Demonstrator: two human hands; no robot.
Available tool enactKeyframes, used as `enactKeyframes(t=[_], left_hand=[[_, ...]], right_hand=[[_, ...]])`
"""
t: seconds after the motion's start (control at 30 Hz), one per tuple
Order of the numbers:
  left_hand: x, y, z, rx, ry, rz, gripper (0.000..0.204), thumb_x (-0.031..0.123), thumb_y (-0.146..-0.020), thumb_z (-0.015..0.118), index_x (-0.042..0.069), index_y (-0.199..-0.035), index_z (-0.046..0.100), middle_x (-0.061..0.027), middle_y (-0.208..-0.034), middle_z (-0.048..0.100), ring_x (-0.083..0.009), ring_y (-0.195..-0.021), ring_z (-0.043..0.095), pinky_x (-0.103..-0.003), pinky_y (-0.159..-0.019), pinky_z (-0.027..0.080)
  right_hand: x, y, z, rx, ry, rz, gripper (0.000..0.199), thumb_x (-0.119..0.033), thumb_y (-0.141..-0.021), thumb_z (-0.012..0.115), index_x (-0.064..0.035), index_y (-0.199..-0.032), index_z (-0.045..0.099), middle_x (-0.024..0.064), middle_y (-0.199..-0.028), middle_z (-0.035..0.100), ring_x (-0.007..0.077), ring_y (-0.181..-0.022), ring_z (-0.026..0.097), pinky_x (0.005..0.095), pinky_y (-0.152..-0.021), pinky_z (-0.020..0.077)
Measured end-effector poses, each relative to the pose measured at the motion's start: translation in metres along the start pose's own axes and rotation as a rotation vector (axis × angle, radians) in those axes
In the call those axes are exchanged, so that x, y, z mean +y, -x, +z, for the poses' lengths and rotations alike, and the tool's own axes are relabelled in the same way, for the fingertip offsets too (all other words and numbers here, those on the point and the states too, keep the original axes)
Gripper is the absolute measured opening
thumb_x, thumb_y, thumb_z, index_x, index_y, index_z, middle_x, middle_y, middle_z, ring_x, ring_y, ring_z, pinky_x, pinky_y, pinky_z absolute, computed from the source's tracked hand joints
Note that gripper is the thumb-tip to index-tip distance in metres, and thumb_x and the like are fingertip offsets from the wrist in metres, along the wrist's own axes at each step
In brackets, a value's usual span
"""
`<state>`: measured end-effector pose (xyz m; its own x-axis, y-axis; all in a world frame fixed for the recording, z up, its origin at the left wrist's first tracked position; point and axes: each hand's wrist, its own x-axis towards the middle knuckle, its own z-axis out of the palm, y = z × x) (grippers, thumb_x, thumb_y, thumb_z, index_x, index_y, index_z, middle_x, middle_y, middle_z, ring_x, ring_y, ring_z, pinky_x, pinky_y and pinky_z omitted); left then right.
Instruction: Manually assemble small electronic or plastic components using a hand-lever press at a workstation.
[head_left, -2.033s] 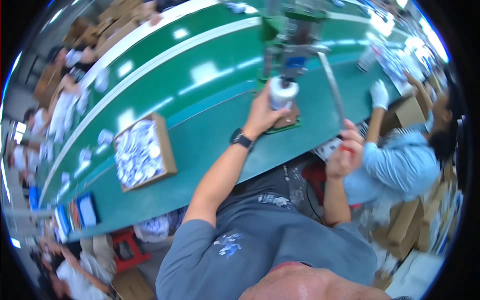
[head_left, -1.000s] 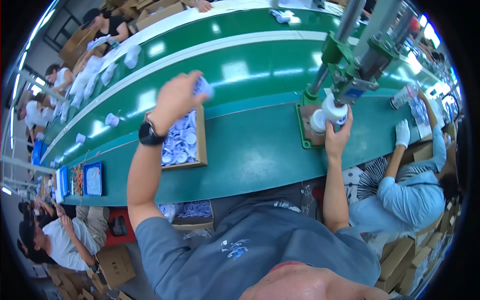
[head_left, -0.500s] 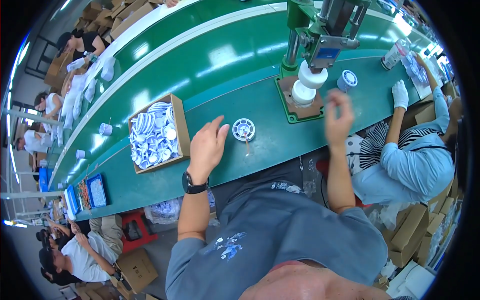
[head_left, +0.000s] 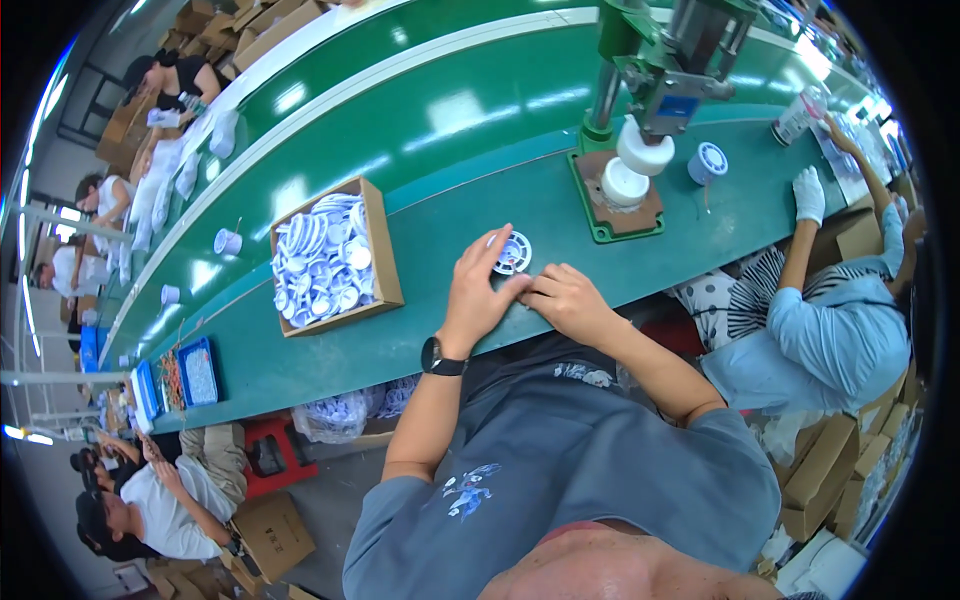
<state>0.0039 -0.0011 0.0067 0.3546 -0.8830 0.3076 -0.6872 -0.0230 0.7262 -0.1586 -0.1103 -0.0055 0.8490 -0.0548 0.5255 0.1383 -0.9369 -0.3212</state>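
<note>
A small white round disc part (head_left: 513, 251) lies on the green bench (head_left: 460, 330) in front of me. My left hand (head_left: 475, 290) rests with fingertips on its near left edge. My right hand (head_left: 565, 297) meets the left hand just below the disc, fingers bent toward it. Whether either hand truly grips the disc cannot be told. A green hand press (head_left: 655, 70) stands to the right, with a white cylinder (head_left: 645, 152) under its ram and another white round piece (head_left: 624, 184) on its base plate.
A cardboard box (head_left: 385, 262) full of white disc parts sits to my left. A white capped part (head_left: 708, 162) stands beside the press. A seated person in blue with a white glove (head_left: 808, 193) works at my right. Other workers sit along the far belt at left.
My left hand left the box of discs and came down to the bench. My right hand left the press. Both hands now meet at the disc in front of me.
</note>
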Motion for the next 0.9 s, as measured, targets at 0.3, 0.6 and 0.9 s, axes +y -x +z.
enactKeyframes(t=[0.3,0.6,0.9], left_hand=[[-0.026,0.032,-0.021,0.300,0.021,-0.139,0.065,0.014,-0.070,0.081,0.000,-0.127,0.054,-0.0210,-0.117,0.062,-0.0364,-0.105,0.060,-0.039,-0.085,0.050],[-0.011,0.066,-0.020,0.337,0.038,-0.127,0.055,0.015,-0.068,0.083,-0.001,-0.113,0.057,-0.0208,-0.107,0.063,-0.0388,-0.100,0.060,-0.041,-0.085,0.048],[-0.017,0.066,-0.023,0.327,0.031,-0.103,0.056,0.014,-0.066,0.084,-0.001,-0.114,0.057,-0.0210,-0.108,0.063,-0.0392,-0.102,0.059,-0.042,-0.087,0.047]], right_hand=[[-0.031,-0.117,-0.015,0.050,-0.214,-0.151,0.025,-0.004,-0.074,0.065,-0.0052,-0.099,0.066,0.0089,-0.089,0.062,0.0270,-0.079,0.060,0.0397,-0.066,0.0479],[-0.045,-0.209,0.081,-0.209,-0.004,-0.097,0.025,-0.010,-0.073,0.069,-0.0059,-0.097,0.066,0.0103,-0.090,0.062,0.0300,-0.085,0.064,0.0400,-0.071,0.0525],[-0.048,-0.226,0.087,-0.147,0.104,-0.032,0.022,-0.013,-0.072,0.073,-0.0060,-0.091,0.064,0.0114,-0.091,0.063,0.0311,-0.080,0.063,0.0410,-0.068,0.0529]])
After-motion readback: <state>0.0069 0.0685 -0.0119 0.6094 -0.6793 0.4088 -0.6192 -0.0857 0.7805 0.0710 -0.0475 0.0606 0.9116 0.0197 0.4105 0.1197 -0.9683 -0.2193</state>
